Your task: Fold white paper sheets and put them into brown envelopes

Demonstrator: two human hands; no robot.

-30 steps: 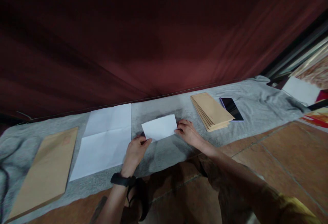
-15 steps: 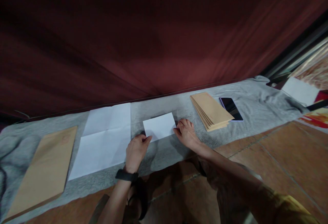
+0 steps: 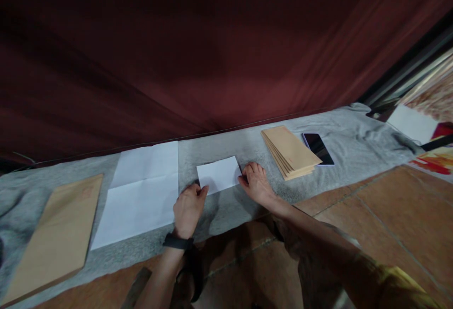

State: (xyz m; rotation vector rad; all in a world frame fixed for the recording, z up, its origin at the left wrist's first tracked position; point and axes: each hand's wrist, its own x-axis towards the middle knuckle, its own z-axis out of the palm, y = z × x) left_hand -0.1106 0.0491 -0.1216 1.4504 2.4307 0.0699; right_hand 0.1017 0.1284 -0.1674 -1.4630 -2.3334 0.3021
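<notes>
A small folded sheet of white paper (image 3: 220, 174) lies between my hands on the grey cloth. At its near left corner, my left hand (image 3: 189, 207) pinches the edge with the thumb on top. My right hand (image 3: 256, 182) grips the right edge between thumb and curled fingers. To the left of my left hand is a larger white sheet (image 3: 141, 200) with crease lines across it. A fanned stack of brown envelopes (image 3: 292, 151) sits just beyond my right hand.
A phone (image 3: 318, 149) rests beside the envelope stack. Far left, a thick pile of brown envelopes (image 3: 60, 233) lies on the grey cloth (image 3: 219, 221). A dark red curtain (image 3: 226, 63) hangs behind. Tiled floor (image 3: 399, 214) shows in front.
Both hands keep their hold on the folded paper, which stays almost in place. The whole view has shifted slightly.
</notes>
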